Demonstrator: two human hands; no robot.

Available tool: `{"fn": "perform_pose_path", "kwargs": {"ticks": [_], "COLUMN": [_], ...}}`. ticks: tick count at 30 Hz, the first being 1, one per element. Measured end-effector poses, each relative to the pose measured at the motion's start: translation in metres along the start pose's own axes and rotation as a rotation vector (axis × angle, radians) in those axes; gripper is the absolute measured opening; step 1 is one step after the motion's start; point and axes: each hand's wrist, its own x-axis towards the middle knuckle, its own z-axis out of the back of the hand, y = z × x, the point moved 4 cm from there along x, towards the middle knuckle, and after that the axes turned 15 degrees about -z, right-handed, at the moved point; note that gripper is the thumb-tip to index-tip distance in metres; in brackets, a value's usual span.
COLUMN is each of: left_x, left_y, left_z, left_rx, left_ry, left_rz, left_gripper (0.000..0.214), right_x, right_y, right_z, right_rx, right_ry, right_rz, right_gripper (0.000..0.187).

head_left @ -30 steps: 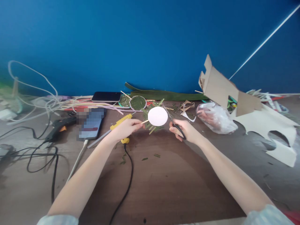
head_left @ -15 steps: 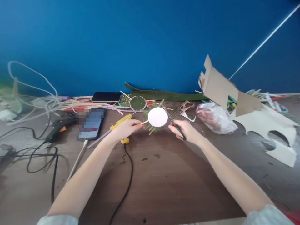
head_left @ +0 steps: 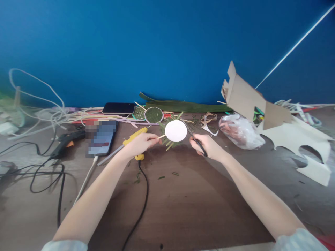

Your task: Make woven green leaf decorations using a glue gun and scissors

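Note:
My left hand [head_left: 142, 144] pinches a thin wooden stick [head_left: 161, 136] that runs to a white round disc [head_left: 176, 131]. Green leaf strips [head_left: 169, 144] stick out from behind the disc's edge. My right hand [head_left: 205, 146] is closed around a pair of dark scissors [head_left: 200, 144], whose tips point up at the disc's right edge. Whether the blades touch a strip I cannot tell. Beside my left hand lies a yellow glue gun [head_left: 135, 136], partly covered by the hand.
Behind the disc lie leaf-covered round pieces [head_left: 153, 115] and a long green leaf [head_left: 183, 106]. To the right are a plastic bag [head_left: 240, 132] and cut cardboard [head_left: 288, 139]. Two phones, a black glue gun [head_left: 66, 141] and tangled cables fill the left. Leaf scraps [head_left: 161, 177] dot the table.
My right hand has shifted very slightly to the right on the scissors. The disc and my left hand are nearly unmoved.

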Motion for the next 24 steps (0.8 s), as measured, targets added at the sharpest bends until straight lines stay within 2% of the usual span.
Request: {"fn": "perform_pose_path", "kwargs": {"ticks": [8, 14, 18, 24], "left_x": [0.000, 0.000, -0.001, -0.001], "left_y": [0.002, -0.001, -0.004, -0.006], "left_z": [0.000, 0.000, 0.004, 0.010], "left_rx": [0.009, -0.029, -0.036, -0.035], "left_ry": [0.000, 0.005, -0.043, -0.136], "left_rz": [-0.004, 0.011, 0.044, 0.023], "left_gripper": [0.036, 0.036, 0.035, 0.032], "right_x": [0.000, 0.000, 0.004, 0.010], "right_y": [0.000, -0.002, -0.009, -0.014], "right_z": [0.001, -0.001, -0.002, 0.001], "right_rx": [-0.009, 0.070, 0.087, 0.200], "right_ry": [0.003, 0.052, 0.072, 0.068], "right_rz": [-0.021, -0.064, -0.072, -0.083], "right_gripper": [0.018, 0.020, 0.021, 0.026]}}
